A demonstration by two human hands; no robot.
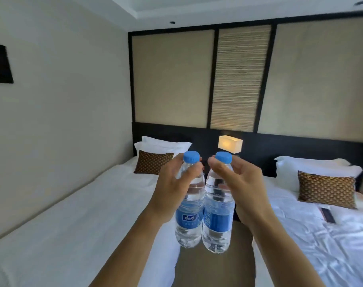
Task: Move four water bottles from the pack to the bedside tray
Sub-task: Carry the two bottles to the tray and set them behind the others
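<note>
Two clear water bottles with blue caps and blue labels hang upright side by side in front of me, over the aisle between two beds. My left hand (170, 183) grips the left bottle (190, 216) by its neck. My right hand (241, 183) grips the right bottle (218, 220) the same way. The two bottles touch each other. Neither the pack nor the bedside tray is visible; the hands and bottles hide the nightstand area.
A white bed (73, 214) lies on the left and another bed (321, 235) on the right, each with a patterned cushion. A lit lamp (230, 143) glows at the dark headboard between them. A dark phone-like object (327, 215) rests on the right bed. Brown carpet runs down the aisle.
</note>
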